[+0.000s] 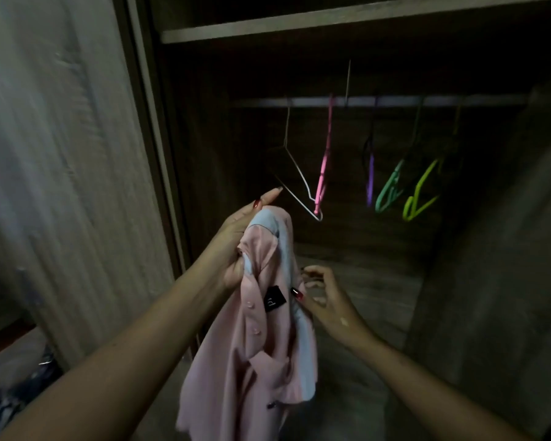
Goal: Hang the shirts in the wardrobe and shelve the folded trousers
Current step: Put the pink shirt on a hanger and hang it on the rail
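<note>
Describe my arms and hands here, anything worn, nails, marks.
Both forearms are bare, with no sleeves, watch or bracelets in view. The left hand has long nails painted dark red, and the right hand shows the same dark red polish. A small pale patch sits on the back of the right hand. No rings are clearly visible.

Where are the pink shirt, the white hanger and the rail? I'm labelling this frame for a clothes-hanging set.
pink shirt (261,338), head view, on the front panel by the buttons.
white hanger (301,181), head view, on its sloping right arm.
rail (395,101), head view, on the bare stretch between hooks.
</note>
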{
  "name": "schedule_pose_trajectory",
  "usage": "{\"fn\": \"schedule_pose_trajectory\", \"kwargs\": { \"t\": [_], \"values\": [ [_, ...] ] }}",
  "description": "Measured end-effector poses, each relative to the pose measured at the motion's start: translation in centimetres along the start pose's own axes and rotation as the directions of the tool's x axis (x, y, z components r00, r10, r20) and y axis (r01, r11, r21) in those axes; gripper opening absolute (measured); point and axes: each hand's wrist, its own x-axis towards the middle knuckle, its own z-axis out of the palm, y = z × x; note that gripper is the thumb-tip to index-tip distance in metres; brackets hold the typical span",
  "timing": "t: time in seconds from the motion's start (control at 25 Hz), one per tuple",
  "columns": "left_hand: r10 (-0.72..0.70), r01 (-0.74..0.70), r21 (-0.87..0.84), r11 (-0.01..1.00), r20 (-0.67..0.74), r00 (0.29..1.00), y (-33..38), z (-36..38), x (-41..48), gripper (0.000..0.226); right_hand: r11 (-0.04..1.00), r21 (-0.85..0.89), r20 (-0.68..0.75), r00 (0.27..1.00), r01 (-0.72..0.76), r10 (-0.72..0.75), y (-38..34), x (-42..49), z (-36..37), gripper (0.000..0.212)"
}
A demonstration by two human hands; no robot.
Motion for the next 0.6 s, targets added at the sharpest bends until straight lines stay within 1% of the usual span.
{"fn": "schedule_pose_trajectory", "kwargs": {
  "t": [0.08, 0.12, 0.16, 0.2, 0.24, 0.28, 0.32, 0.36, 0.44, 0.48, 0.52, 0.56, 0.6],
  "values": [
    [0.028, -0.028, -0.002, 1.0, 0.013, 1.0, 1.1, -0.5, -0.4, 0.031, 0.988, 0.119, 0.114, 0.99, -0.095, 0.081, -0.1, 0.1, 0.8, 0.03],
    [0.043, -0.043, 0.005, 0.999, 0.011, 0.999, 1.5, -1.0, -0.5, 0.031, 0.982, 0.152, 0.163, 0.982, -0.115, 0.09, -0.4, 0.2, 1.3, 0.028],
    [0.046, -0.046, 0.006, 0.999, 0.005, 0.999, 1.8, -1.2, -0.8, 0.029, 0.98, 0.157, 0.183, 0.979, -0.118, 0.088, -0.8, 0.2, 1.8, 0.026],
    [0.045, -0.045, 0.012, 0.999, -0.007, 0.999, 2.1, -1.6, -1.0, 0.027, 0.984, 0.143, 0.165, 0.983, -0.108, 0.084, -1.1, 0.3, 2.4, 0.023],
    [0.048, -0.048, 0.007, 0.999, -0.026, 0.999, 2.5, -2.2, -1.4, 0.025, 0.986, 0.136, 0.113, 0.99, -0.101, 0.086, -1.5, 0.5, 2.9, 0.02],
    [0.059, -0.059, 0.011, 0.998, -0.041, 0.997, 2.9, -3.1, -1.7, 0.024, 0.982, 0.152, 0.044, 0.993, -0.111, 0.105, -1.7, 0.7, 3.2, 0.018],
    [0.082, -0.08, 0.031, 0.996, -0.075, 0.994, 3.4, -4.2, -2.1, 0.025, 0.967, 0.216, -0.007, 0.99, -0.135, 0.14, -2.1, 1.0, 3.2, 0.018],
    [0.101, -0.091, 0.089, 0.992, -0.116, 0.988, 3.9, -4.8, -2.6, 0.028, 0.936, 0.318, -0.029, 0.985, -0.151, 0.169, -2.5, 1.4, 2.9, 0.019],
    [0.126, -0.076, 0.247, 0.966, -0.193, 0.973, 4.0, -6.7, -3.8, 0.034, 0.835, 0.531, -0.036, 0.98, -0.146, 0.195, -3.6, 2.4, 1.5, 0.022],
    [0.131, -0.051, 0.336, 0.94, -0.218, 0.967, 3.6, -7.5, -4.6, 0.034, 0.804, 0.577, -0.038, 0.979, -0.141, 0.199, -4.5, 2.8, 0.8, 0.024],
    [0.12, -0.006, 0.439, 0.898, -0.233, 0.965, 2.7, -8.6, -5.3, 0.03, 0.809, 0.571, -0.034, 0.981, -0.138, 0.192, -5.2, 3.2, 0.1, 0.025],
    [0.099, 0.056, 0.557, 0.829, -0.244, 0.965, 1.7, -9.8, -5.9, 0.025, 0.841, 0.525, -0.027, 0.984, -0.134, 0.174, -5.9, 3.7, -0.2, 0.025],
    [0.069, 0.127, 0.697, 0.706, -0.246, 0.967, 0.7, -11.2, -6.4, 0.022, 0.884, 0.451, -0.02, 0.989, -0.119, 0.143, -6.3, 4.1, -0.2, 0.027]
  ]
}}
